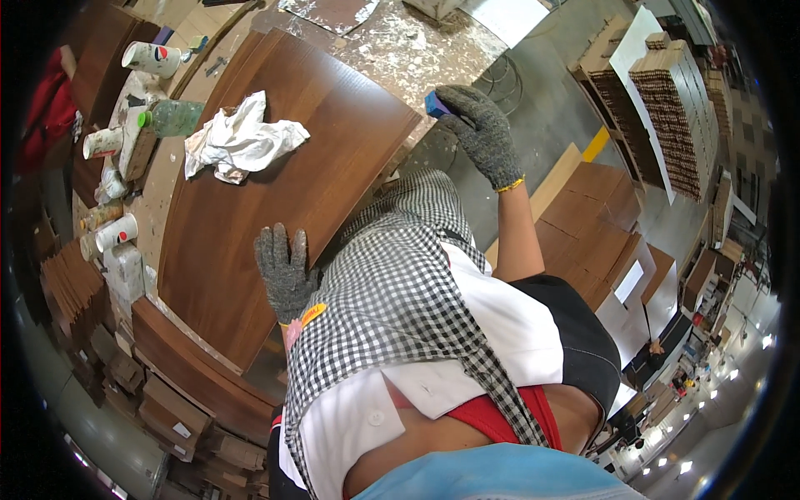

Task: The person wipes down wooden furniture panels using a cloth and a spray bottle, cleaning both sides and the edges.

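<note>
L gloved hand [284,265]: spread flat on wood-grain panel [308,179], nil held. R gloved hand [485,136]: closed w/ blue block [434,105].

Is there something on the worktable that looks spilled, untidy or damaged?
Yes. Pale blotches mark the worktable beyond the brown panel; they look like dried spills, substance unclear. A white cloth lies crumpled on the panel. I see no clear damage.
</note>
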Motion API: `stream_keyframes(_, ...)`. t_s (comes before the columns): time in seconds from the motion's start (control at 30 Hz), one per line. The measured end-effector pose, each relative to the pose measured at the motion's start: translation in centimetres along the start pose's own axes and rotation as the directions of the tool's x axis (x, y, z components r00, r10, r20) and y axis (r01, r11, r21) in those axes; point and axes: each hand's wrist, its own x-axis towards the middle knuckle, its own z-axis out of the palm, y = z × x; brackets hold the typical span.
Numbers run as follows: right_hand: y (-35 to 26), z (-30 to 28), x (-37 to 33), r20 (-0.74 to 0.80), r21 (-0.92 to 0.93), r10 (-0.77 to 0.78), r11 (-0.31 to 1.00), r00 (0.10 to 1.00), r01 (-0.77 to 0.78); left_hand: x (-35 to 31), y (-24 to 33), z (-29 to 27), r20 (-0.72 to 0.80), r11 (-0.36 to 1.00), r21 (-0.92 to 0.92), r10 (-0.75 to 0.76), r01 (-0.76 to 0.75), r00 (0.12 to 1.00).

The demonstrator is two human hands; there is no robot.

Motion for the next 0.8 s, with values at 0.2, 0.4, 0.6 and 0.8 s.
stream_keyframes(0.2,-1.3,0.6,0.0,0.035,-0.143,-0.069,0.987,0.997,0.073,0.1,-0.6,0.6,-0.075,0.999,-0.023,0.044,-0.046,0.996)
stream_keyframes(0.4,-2.2,-0.1,1.0,0.024,-0.252,-0.103,0.962,0.994,0.106,-0.1,0.0,0.3,-0.053,1.0,0.003,0.018,-0.018,0.998)
stream_keyframes(0.6,-2.4,0.4,0.6,0.07,-0.251,-0.122,0.958,0.99,0.136,-0.2,-0.6,0.8,-0.072,1.0,-0.019,0.023,-0.025,0.997)
stream_keyframes(0.8,-3.2,1.3,0.1,0.009,-0.28,-0.115,0.953,0.993,0.113,-0.2,-1.3,1.6,-0.089,0.999,-0.035,0.037,-0.041,0.995)
